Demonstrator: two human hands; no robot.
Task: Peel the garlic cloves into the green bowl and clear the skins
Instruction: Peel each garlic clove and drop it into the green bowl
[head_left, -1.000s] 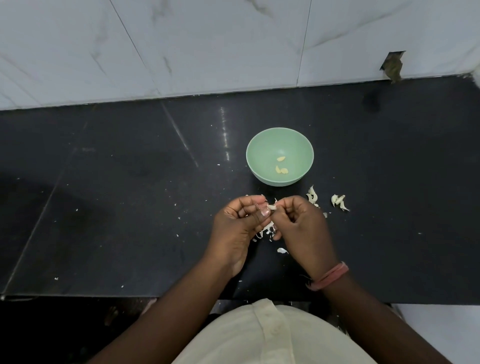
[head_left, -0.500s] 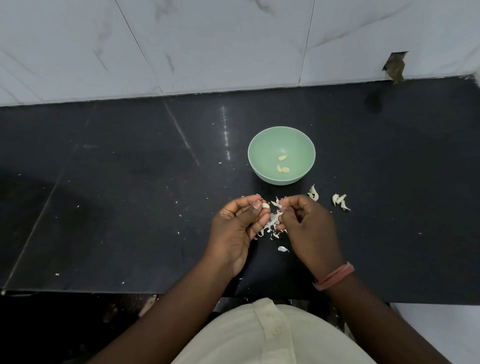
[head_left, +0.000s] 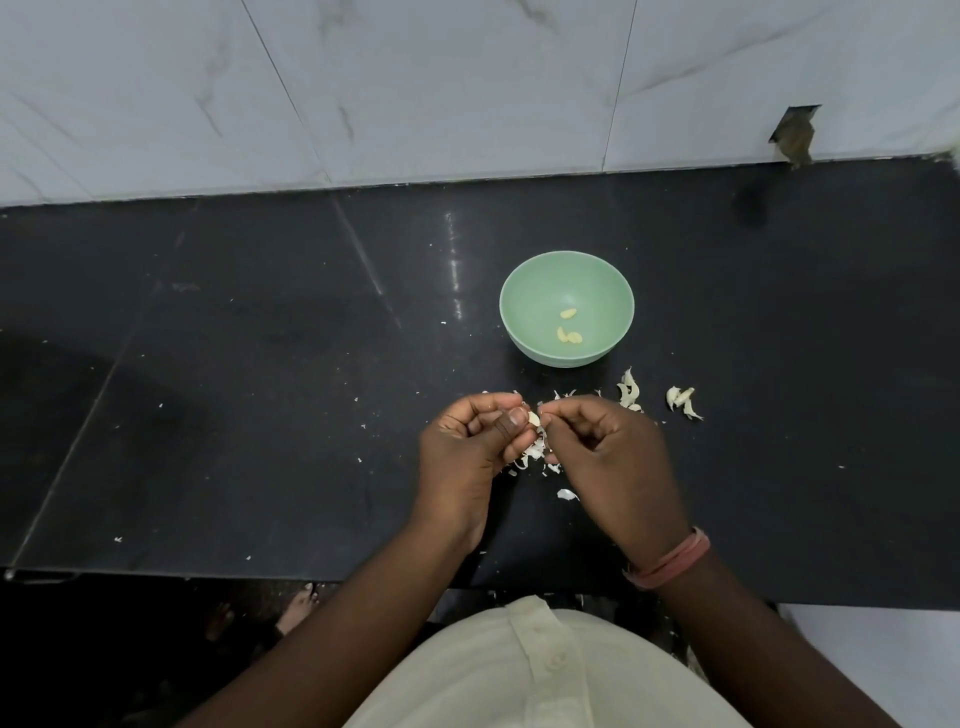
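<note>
Clove could slip mid-peel

Garlic clove (head_left: 533, 418) sits pinched at the left hand (head_left: 467, 447) thumb tip, while the right hand (head_left: 605, 449) pinches its skin. Pulling too hard could flick it onto the tabletop (head_left: 260, 364) among skins (head_left: 535, 452) below the grip, short of the green bowl (head_left: 567, 307) beyond.

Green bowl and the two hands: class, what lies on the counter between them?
In the head view, only scattered garlic skins lie on the black counter between the green bowl and the hands.
</note>
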